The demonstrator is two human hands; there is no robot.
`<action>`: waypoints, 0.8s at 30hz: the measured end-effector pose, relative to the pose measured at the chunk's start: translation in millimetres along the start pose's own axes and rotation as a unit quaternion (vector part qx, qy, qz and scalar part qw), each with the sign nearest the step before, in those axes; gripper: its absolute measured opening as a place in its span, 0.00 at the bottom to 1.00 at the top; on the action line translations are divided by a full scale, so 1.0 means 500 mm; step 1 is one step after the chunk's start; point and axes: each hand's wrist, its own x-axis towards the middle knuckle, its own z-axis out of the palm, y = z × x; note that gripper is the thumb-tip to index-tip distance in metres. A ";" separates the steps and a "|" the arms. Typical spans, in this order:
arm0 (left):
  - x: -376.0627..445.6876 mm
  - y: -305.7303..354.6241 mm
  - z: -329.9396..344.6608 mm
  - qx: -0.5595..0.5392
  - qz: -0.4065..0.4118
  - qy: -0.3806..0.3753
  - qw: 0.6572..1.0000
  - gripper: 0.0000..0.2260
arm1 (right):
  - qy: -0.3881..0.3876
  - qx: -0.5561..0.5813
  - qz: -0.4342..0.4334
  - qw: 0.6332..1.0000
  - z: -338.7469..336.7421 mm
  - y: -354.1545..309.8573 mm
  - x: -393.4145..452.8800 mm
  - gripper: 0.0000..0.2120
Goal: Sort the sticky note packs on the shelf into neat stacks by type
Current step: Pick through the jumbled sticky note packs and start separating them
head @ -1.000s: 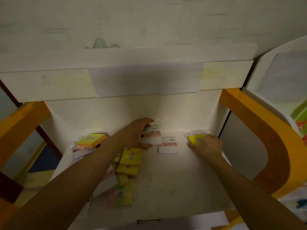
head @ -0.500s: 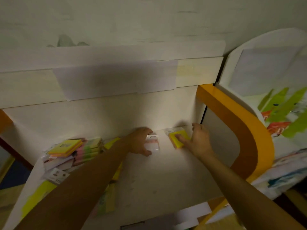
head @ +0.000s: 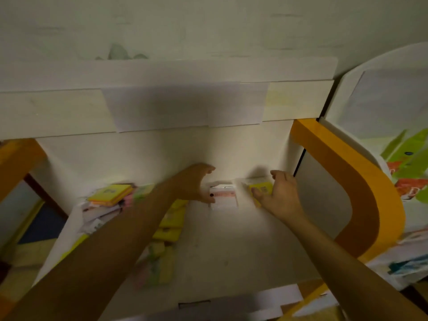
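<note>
White shelf (head: 222,256), head view: my left hand (head: 196,184) is cupping loosely beside the white pack (head: 223,198) at 12 o'clock, thumb touching it. My right hand (head: 281,195) is resting fingers on the yellow pack (head: 260,188) at 1 o'clock. Unsorted packs (head: 108,198) are lying at 10 o'clock.

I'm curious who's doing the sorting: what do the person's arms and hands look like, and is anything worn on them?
Both forearms are bare, with no sleeves showing. The left hand and right hand wear no gloves; no watch or ring is visible.
</note>
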 end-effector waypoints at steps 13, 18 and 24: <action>-0.422 -0.141 -0.162 -0.009 -0.141 0.146 0.979 0.33 | -0.085 0.069 -0.236 0.966 0.152 -0.275 -0.064 0.41; -0.518 -0.159 -0.138 -0.017 -0.179 0.172 0.969 0.34 | -0.126 0.100 -0.306 0.938 0.194 -0.349 -0.101 0.38; -0.550 -0.153 -0.137 -0.020 -0.199 0.180 0.963 0.31 | -0.147 0.093 -0.338 0.925 0.214 -0.377 -0.106 0.38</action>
